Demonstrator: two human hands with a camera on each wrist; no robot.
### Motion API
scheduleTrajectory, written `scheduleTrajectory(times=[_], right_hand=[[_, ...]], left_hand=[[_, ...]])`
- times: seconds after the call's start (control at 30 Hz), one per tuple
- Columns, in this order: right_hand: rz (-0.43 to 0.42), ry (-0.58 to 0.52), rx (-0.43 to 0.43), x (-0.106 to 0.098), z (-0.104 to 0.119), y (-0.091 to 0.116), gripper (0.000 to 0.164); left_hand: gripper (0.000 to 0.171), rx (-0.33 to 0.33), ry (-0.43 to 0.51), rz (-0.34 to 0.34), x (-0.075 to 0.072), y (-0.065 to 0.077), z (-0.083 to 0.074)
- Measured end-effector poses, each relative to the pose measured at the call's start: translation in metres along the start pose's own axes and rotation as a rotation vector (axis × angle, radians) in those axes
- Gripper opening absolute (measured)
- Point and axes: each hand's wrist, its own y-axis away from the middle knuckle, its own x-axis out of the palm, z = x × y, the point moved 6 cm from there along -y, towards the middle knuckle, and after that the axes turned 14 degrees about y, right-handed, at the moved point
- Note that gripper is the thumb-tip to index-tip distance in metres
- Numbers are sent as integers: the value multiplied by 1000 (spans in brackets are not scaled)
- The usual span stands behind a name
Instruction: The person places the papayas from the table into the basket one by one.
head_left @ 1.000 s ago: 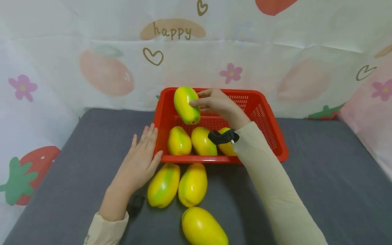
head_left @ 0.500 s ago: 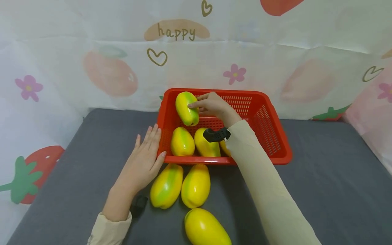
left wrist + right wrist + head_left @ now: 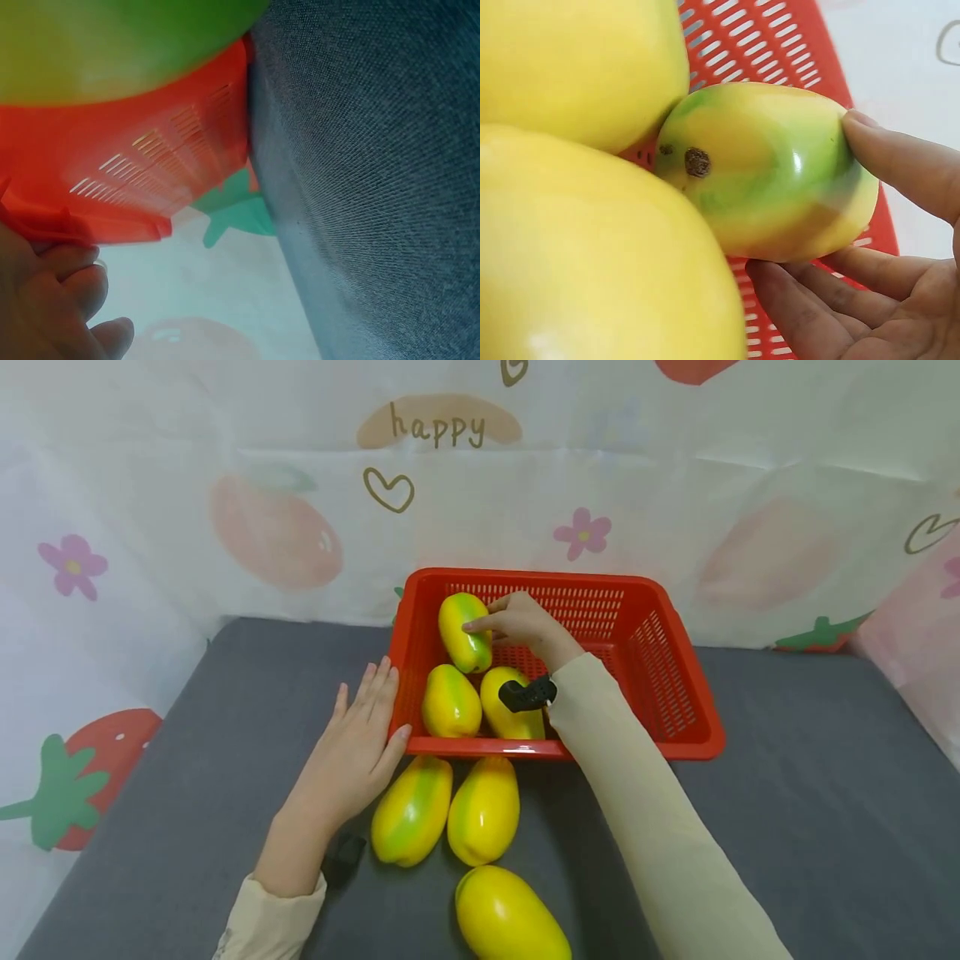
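Observation:
In the head view my right hand (image 3: 527,625) holds a yellow-green papaya (image 3: 463,631) inside the back left of the red plastic basket (image 3: 693,750). The right wrist view shows the thumb on one side of this papaya (image 3: 772,169) and the fingers on the other, its dark-spotted end close against two more papayas. These two, a left papaya (image 3: 452,703) and a right papaya (image 3: 517,720) partly behind the black wrist strap, lie along the basket's front wall. My left hand (image 3: 348,752) rests on the basket's left rim, fingers extended and thumb at the front corner.
Three papayas lie on the grey cloth before the basket: a greenish one (image 3: 412,810), a yellow one (image 3: 485,814) beside it, and a larger one (image 3: 510,914) nearest me. A printed curtain (image 3: 637,460) hangs right behind the basket. My right forearm (image 3: 660,802) crosses the basket's front rim.
My right hand has lowered the papaya deeper into the basket, towards the front papayas. A third front papaya is now hidden behind the forearm. The left hand stays on the rim; the view shifts slightly.

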Motion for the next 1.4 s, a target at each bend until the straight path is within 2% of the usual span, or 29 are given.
scheduleTrajectory(times=[0.33,0.6,0.7,1.0,1.4], right_hand=[[19,11,35,2,-3,-2,37],[31,27,84,2,-8,-2,66],[32,7,91,2,-8,-2,67],[17,-12,87,0,-8,1,58],[-25,-37,61,-14,-5,12,44]], left_hand=[[67,-5,-8,9,0,0,0],[67,-3,0,4,0,0,0],[67,-2,3,1,1,0,0],[67,4,1,-6,1,1,0],[67,7,0,-10,0,1,-2]])
